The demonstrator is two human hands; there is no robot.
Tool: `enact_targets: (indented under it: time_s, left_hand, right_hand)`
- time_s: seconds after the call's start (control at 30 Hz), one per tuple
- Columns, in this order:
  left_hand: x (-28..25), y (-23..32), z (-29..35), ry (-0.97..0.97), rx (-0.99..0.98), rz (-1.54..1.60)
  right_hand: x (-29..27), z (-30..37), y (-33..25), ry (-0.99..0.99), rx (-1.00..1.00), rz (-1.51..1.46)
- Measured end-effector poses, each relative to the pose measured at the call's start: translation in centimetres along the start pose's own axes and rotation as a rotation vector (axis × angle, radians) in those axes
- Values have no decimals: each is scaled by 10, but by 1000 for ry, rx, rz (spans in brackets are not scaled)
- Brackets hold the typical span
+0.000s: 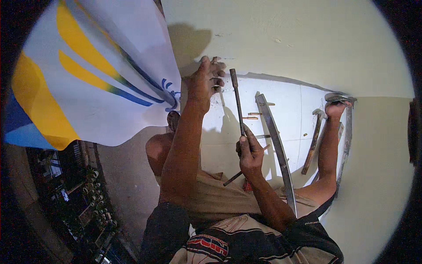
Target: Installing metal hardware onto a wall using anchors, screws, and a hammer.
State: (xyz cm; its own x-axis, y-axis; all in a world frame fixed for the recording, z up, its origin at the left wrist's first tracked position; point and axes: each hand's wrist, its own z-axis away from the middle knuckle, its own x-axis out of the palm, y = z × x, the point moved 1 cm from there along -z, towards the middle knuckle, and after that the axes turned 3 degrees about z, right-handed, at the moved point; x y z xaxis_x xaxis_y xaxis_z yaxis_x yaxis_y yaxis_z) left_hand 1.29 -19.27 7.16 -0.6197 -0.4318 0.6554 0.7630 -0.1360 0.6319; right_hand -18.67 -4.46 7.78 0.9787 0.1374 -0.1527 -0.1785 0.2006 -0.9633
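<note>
Where the right grip (251, 157) clasps it, a rod (238, 100) juts forward.

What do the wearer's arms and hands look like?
Left hand and right hand are ungloved, with no wristbands visible. Both forearms are bare. The left sleeve is dark and plain, ending near the elbow; the right sleeve is also dark.

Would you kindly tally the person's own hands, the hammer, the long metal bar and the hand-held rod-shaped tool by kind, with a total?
Hands, left hand and right hand: 2
Hammer: 1
Long metal bar: 1
Rod-shaped tool in the right hand: 1
Total: 5
</note>
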Motion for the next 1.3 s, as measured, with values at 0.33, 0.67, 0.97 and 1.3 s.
enact_targets:
  time_s: [0.33,0.67,0.97,1.3]
  left_hand:
    - [4,0,1,56,212,-418]
    - [-3,10,4,113,153,-310]
    - [-8,2,-2,-72,74,-180]
    - [1,7,2,21,296,-566]
  right_hand:
    - [1,1,2,28,26,9]
    - [2,1,0,28,16,-5]
    - [8,-1,-10,-15,-68,-4]
    - [8,-5,-15,12,-72,64]
